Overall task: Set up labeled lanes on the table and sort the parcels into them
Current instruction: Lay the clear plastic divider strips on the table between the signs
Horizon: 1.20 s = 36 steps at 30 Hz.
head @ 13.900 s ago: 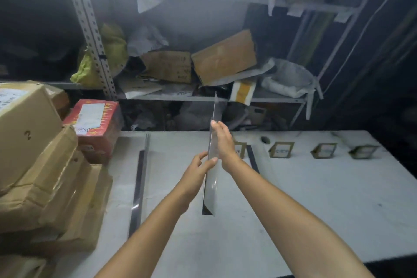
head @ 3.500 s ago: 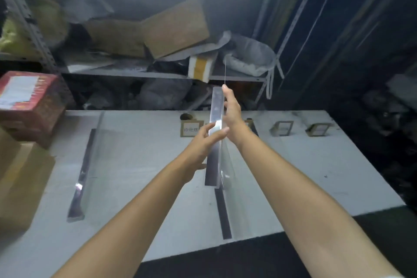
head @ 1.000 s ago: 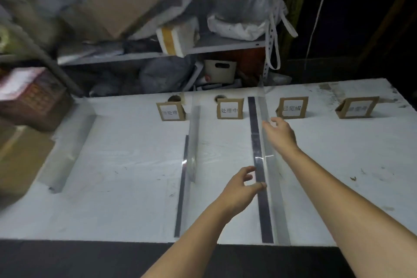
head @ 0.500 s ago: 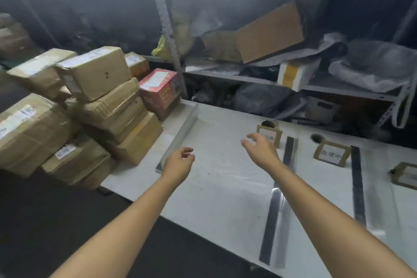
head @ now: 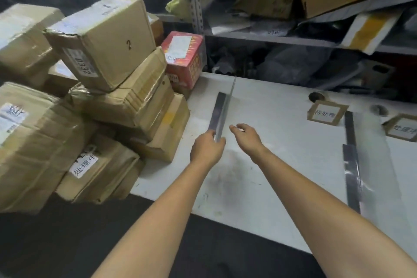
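Note:
A clear acrylic lane divider [head: 222,108] with a dark base stands on edge at the left end of the white table [head: 282,142]. My left hand [head: 207,148] grips its near end. My right hand [head: 244,134] hovers just right of it, fingers loosely curled, holding nothing. Another divider [head: 352,165] lies further right. Two cardboard lane labels [head: 326,113] [head: 402,127] stand at the back of the table. A pile of taped brown parcels [head: 108,101] and a red box [head: 184,58] sit left of the table.
Metal shelving [head: 293,38] behind the table holds flattened cardboard, plastic mailers and bags. The parcel pile presses against the table's left edge. A dark floor [head: 67,244] lies in front of the table. Two round cable holes are at the table's back.
My view has closed in on the left end of the table. My left hand has reached forward and taken hold of the leftmost divider; my right hand has come close beside it.

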Motion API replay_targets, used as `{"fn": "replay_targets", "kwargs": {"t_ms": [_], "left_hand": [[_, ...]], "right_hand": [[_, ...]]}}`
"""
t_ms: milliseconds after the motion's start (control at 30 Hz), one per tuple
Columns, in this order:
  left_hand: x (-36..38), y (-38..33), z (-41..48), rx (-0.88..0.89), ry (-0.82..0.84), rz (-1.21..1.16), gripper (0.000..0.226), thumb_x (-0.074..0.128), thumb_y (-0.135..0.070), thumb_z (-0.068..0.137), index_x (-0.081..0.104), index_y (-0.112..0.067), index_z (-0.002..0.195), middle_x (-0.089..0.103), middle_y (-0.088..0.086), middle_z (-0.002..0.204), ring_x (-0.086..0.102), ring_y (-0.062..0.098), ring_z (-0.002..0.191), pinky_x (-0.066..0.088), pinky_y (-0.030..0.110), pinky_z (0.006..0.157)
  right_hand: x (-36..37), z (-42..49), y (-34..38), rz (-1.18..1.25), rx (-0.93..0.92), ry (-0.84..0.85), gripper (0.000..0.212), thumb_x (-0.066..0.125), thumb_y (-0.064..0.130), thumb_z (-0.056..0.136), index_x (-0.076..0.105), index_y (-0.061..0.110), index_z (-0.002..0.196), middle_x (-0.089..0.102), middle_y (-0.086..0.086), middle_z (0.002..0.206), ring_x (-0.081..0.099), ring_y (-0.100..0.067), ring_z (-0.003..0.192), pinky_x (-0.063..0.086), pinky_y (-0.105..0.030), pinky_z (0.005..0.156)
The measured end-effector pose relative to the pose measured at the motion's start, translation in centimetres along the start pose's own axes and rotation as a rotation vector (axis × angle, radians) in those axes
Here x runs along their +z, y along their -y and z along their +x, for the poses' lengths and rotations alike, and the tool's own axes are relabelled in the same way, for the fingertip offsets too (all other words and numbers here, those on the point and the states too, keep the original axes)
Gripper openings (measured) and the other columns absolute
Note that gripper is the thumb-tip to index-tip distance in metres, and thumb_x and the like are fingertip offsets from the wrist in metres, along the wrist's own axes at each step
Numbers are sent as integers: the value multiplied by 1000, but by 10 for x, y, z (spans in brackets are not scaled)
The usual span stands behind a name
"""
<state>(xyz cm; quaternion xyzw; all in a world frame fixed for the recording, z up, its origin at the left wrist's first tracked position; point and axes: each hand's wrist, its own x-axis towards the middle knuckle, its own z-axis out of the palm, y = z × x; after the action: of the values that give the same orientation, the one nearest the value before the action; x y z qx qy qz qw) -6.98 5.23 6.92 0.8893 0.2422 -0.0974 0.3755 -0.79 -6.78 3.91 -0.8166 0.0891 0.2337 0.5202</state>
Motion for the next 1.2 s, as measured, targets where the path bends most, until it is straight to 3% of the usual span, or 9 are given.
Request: {"fn": "replay_targets", "kwargs": {"t_ms": [100,300,467,600,800,967,1067,1133,1200], "left_hand": [[10,3,20,42,58,126,44,47,-40,101,53,-19,139,63,9,130,62,31,110,53,37,90],[9,6,34,131,-69,444,24,46,-19,99,63,-13,115,68,10,102,60,31,85,45,33,66],[-10,12,30,138,-260,287,3,55,-18,98,58,-16,99,62,0,93,56,22,78,38,30,59],[-29,14,16,198,-371,173,10,56,-20,96,53,-20,86,60,-3,86,54,20,72,30,30,54],[-64,-37,-18,382,-408,71,13,57,-17,93,51,-17,82,55,-4,80,52,21,74,37,34,57],[-67,-103,-53,540,-333,-10,16,59,-20,93,50,-21,80,55,-5,78,52,15,71,33,25,57],[-52,-142,-71,512,-132,-202,13,59,-31,96,59,-22,86,62,-12,82,58,7,77,37,19,58],[-34,-168,-78,453,110,-399,23,60,-44,94,65,-22,97,68,-10,98,62,7,94,46,20,73],[-8,-196,-89,429,290,-456,49,62,-63,84,61,-25,114,63,-5,127,57,12,119,47,30,96]], "right_hand": [[15,17,2,86,51,5,60,48,52,98,47,18,146,47,-2,150,47,-25,134,41,-47,112],[31,33,10,159,67,21,62,47,56,98,46,19,147,48,-1,148,48,-25,133,40,-48,113],[40,33,23,215,54,23,74,47,61,95,26,26,157,29,4,161,31,-24,146,34,-48,116],[42,31,44,103,34,-74,78,41,71,91,30,28,156,33,-1,159,19,-30,148,26,-50,117],[13,14,101,352,-80,-39,90,49,81,80,34,30,152,39,5,154,34,-23,143,30,-41,111],[-59,-8,134,613,-135,-107,87,59,76,77,37,34,150,38,6,153,39,-25,139,35,-54,114],[-119,-23,127,608,-216,-218,47,58,64,88,56,34,125,53,9,134,47,-20,130,39,-44,108],[-166,-38,115,595,-234,-285,34,56,61,91,59,37,116,55,14,121,50,-14,121,40,-42,104],[-217,-57,95,606,-233,-344,51,59,63,89,55,34,131,52,14,125,48,-11,120,39,-41,108]]}}
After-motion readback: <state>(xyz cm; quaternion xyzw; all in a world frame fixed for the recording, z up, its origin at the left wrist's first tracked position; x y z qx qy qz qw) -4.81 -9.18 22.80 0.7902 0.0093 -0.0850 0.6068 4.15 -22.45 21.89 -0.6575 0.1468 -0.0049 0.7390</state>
